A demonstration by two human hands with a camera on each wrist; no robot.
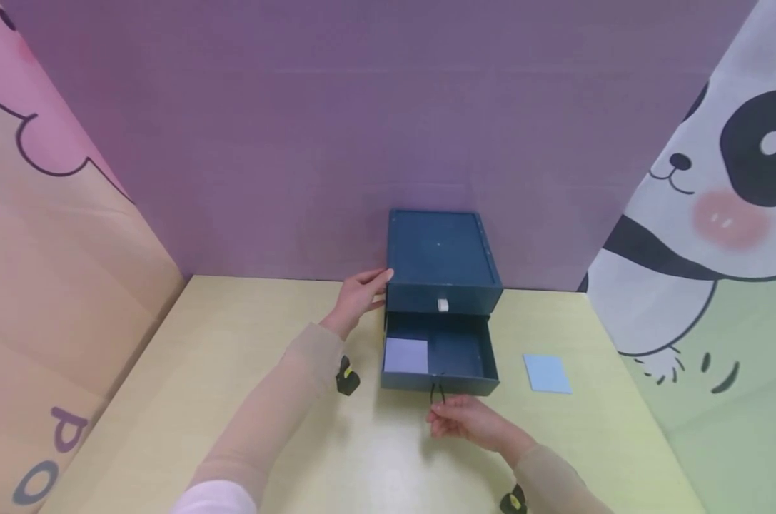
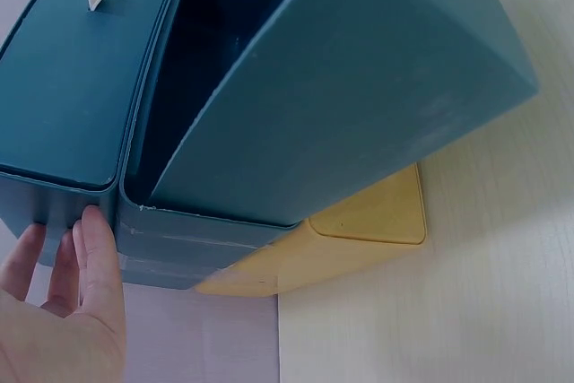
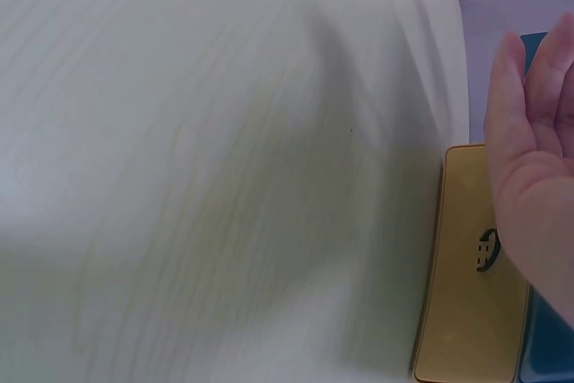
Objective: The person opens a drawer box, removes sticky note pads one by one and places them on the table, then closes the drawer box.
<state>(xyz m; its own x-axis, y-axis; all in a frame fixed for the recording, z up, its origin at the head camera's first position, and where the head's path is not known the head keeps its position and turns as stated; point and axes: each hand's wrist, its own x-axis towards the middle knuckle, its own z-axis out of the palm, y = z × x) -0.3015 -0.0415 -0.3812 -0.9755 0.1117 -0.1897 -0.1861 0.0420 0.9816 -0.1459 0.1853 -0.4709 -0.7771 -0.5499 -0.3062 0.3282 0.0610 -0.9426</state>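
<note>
A dark blue drawer box stands against the back wall, its top drawer closed and marked by a white tab. Below that, the blue lower drawer is pulled out. A lilac square of paper lies inside it on the left. My right hand pinches the black cord loop at this drawer's front. My left hand rests against the box's left side, fingers fairly straight in the left wrist view. A yellow drawer unit sits under the blue ones, with its own black loop.
On the table to the right of the drawers lies a light blue square. A purple wall stands behind the table. Printed panels rise at both sides, one with a panda.
</note>
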